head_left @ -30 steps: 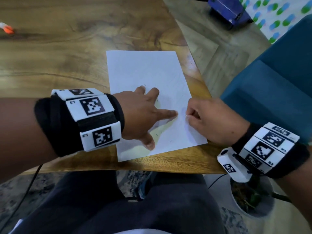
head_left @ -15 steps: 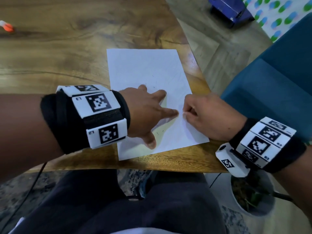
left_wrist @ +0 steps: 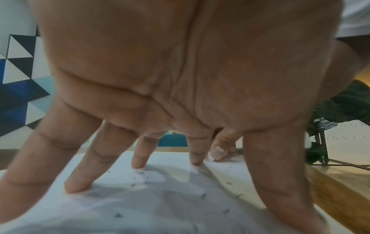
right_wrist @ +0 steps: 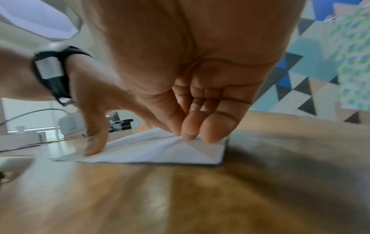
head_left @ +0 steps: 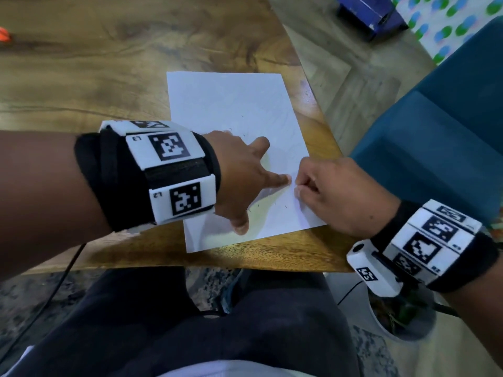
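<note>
A white paper sheet [head_left: 234, 110] lies on the wooden table [head_left: 109, 63] near its right front corner. My left hand [head_left: 258, 197] is spread over the sheet, and its straight fingertips [left_wrist: 138, 163] press the paper [left_wrist: 160, 205] flat. My right hand [head_left: 299, 186] is curled at the sheet's right edge, just beside the left index fingertip. Its thumb and fingers [right_wrist: 186, 134] pinch a small white piece [left_wrist: 210, 157] against the paper [right_wrist: 160, 153]; most of the piece is hidden. Small dark specks are scattered over the sheet.
The table's front edge [head_left: 245, 268] runs just below the sheet, above my lap. A blue chair [head_left: 435, 145] stands at the right, a plant pot [head_left: 402, 322] below my right wrist. An orange object [head_left: 4, 34] lies far left, and a blue box [head_left: 373, 12] sits on the floor.
Both hands stay in place on the sheet. The right hand's pinched fingertips have shifted only slightly beside the left index finger.
</note>
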`<state>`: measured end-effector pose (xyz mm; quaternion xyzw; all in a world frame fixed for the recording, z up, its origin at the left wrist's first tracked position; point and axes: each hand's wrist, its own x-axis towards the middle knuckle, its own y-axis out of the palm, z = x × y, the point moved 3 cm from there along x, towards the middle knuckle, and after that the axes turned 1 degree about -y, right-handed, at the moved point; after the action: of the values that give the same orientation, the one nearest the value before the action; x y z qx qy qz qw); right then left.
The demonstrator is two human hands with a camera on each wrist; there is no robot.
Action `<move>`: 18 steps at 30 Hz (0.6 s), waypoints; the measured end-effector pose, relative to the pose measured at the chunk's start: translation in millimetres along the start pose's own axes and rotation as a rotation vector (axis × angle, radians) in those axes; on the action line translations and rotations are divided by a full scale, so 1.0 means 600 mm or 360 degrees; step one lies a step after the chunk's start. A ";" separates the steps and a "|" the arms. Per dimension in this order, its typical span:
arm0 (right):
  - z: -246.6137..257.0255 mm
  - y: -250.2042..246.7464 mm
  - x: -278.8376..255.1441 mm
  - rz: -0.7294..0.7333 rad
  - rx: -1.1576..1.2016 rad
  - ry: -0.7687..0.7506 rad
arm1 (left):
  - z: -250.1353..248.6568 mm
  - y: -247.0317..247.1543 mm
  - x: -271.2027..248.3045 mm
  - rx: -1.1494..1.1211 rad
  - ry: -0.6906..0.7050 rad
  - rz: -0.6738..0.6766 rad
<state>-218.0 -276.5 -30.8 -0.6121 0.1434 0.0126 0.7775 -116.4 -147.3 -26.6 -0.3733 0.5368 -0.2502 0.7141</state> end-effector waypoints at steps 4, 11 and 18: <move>0.066 0.024 -0.037 0.0189 0.0030 -0.0291 | -0.001 0.002 0.001 -0.0049 -0.0017 -0.0041; -0.007 -0.010 -0.017 0.0034 0.0103 0.0080 | -0.002 0.001 0.001 0.0018 0.0037 -0.0083; 0.021 0.008 -0.043 0.0102 0.0070 -0.0106 | -0.007 -0.011 -0.002 0.0006 0.0047 -0.0008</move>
<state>-240.8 -259.6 -26.5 -0.5891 0.1372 0.0548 0.7944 -120.6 -151.7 -21.4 -0.3696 0.5459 -0.2585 0.7061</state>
